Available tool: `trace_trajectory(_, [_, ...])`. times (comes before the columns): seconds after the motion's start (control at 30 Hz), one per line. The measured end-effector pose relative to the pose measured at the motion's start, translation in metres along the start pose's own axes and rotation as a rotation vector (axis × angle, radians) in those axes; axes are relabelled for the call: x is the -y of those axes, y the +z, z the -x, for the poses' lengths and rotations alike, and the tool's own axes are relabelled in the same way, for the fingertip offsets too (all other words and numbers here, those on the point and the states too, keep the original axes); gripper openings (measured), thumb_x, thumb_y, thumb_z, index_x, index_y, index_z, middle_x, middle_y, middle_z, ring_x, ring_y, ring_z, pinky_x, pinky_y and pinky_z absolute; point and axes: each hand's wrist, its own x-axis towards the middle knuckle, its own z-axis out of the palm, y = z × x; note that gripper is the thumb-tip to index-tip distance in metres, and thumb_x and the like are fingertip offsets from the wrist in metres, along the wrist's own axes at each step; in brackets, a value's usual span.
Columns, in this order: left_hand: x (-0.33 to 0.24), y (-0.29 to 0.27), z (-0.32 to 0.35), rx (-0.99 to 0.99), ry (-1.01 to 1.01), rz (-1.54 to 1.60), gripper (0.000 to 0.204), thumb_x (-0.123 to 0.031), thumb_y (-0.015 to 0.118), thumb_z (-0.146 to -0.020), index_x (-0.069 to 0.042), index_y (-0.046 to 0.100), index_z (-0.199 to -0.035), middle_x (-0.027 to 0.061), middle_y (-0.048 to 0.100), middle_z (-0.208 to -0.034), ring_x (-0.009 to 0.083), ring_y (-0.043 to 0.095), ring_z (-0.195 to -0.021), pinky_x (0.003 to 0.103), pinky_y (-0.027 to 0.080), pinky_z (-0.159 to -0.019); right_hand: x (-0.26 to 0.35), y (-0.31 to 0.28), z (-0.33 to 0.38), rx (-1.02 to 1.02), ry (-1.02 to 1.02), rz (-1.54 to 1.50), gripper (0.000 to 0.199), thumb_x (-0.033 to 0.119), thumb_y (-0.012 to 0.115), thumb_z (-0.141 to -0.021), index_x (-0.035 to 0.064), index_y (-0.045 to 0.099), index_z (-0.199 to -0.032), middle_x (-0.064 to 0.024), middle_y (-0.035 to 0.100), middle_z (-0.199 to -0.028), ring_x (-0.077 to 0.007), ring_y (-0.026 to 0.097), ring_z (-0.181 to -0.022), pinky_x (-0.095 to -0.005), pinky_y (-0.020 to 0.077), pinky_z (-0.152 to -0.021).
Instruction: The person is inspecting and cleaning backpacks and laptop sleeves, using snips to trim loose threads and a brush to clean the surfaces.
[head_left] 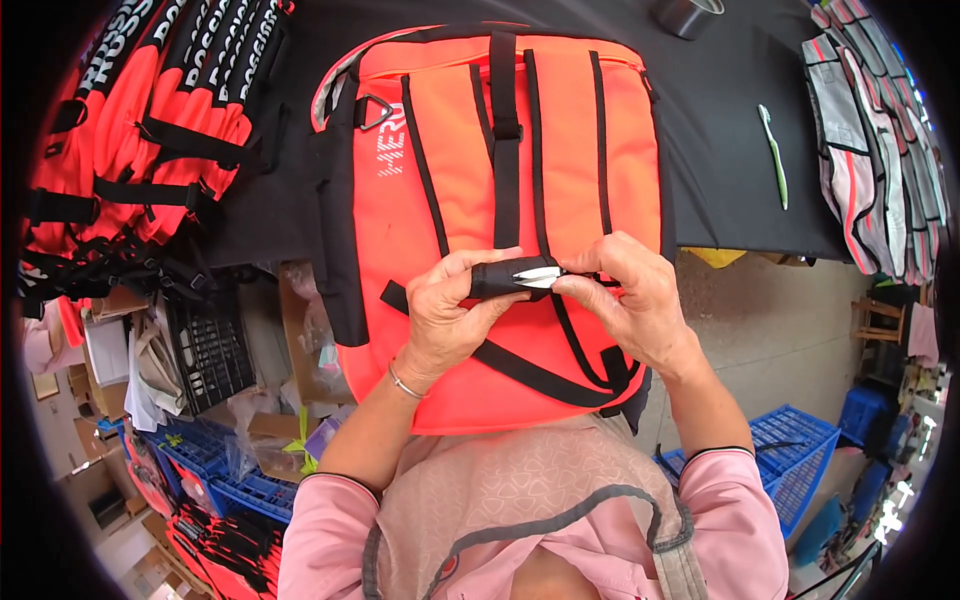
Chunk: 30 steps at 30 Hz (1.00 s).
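Note:
A bright orange-red backpack (440, 385) with black trim lies on the black-covered table in front of me, its padded shoulder straps (570, 160) facing up. My left hand (445, 312) is closed around a folded black strap piece (492, 281) over the lower part of the bag. In my right hand (635, 305), pinched between thumb and fingers, are small thread snips (538, 277). Their silvery blades point left and lie against the black strap; most of the handle is hidden by my fingers. Black webbing (540, 380) crosses the bag below my hands.
Several red-and-black bags (165, 130) are piled at the left. A toothbrush (773, 155) and a metal cup (688, 14) lie and stand at the right and far side. Grey panels (850, 140) are stacked at the right edge. A blue crate (795, 455) stands on the floor.

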Motion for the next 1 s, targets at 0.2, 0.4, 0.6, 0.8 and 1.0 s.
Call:
trace_trajectory(0.2, [0.001, -0.001, -0.001, 0.007, -0.022, 0.031, 0.028, 0.006, 0.078, -0.073, -0.003, 0.074, -0.099, 0.0124, 0.071, -0.102, 0.0176, 0.07, -0.09, 0.027, 0.058, -0.079, -0.005, 0.003, -0.001, -0.01, -0.038, 0.065, 0.015, 0.011, 0.077, -0.079, 0.0038, 0.064, -0.082, -0.008, 0.064, -0.074, -0.0214, 0.061, -0.065, -0.0311, 0.0488, -0.058])
trace_trajectory(0.4, [0.005, -0.002, -0.001, 0.008, -0.034, 0.029, 0.027, 0.005, 0.078, -0.073, -0.002, 0.074, -0.099, 0.0126, 0.07, -0.104, 0.0172, 0.07, -0.091, 0.028, 0.058, -0.08, -0.005, -0.002, 0.001, 0.005, 0.352, -0.436, 0.011, 0.004, 0.075, -0.082, -0.0007, 0.065, -0.085, -0.0072, 0.065, -0.074, -0.0112, 0.06, -0.067, -0.0259, 0.0487, -0.061])
trace_trajectory(0.6, [0.003, -0.002, 0.002, 0.009, -0.006, 0.011, 0.026, 0.005, 0.078, -0.073, -0.002, 0.074, -0.098, 0.0115, 0.07, -0.104, 0.0174, 0.07, -0.09, 0.027, 0.058, -0.08, -0.001, 0.006, 0.004, -0.006, 0.081, -0.131, 0.012, 0.007, 0.076, -0.081, 0.001, 0.067, -0.085, -0.0066, 0.064, -0.073, -0.0115, 0.06, -0.066, -0.0267, 0.0478, -0.059])
trace_trajectory(0.8, [-0.006, -0.013, 0.016, 0.125, -0.025, -0.043, 0.026, 0.004, 0.079, -0.071, -0.004, 0.075, -0.095, 0.012, 0.069, -0.112, 0.0234, 0.067, -0.1, 0.034, 0.055, -0.085, -0.002, -0.006, 0.011, 0.083, 0.423, -0.343, 0.01, 0.007, 0.071, -0.087, 0.0004, 0.064, -0.084, 0.0, 0.06, -0.072, -0.0068, 0.055, -0.067, -0.024, 0.0453, -0.06])
trace_trajectory(1.0, [-0.038, -0.044, 0.068, 0.48, 0.121, -0.739, 0.049, 0.006, 0.058, -0.066, -0.013, 0.072, -0.109, 0.0177, 0.035, -0.152, 0.0386, 0.029, -0.139, 0.046, 0.027, -0.114, -0.013, -0.016, 0.029, -0.124, 0.474, -0.371, 0.042, 0.009, 0.074, -0.084, 0.0008, 0.055, -0.121, 0.0009, 0.058, -0.081, -0.0054, 0.054, -0.071, -0.0192, 0.0448, -0.065])
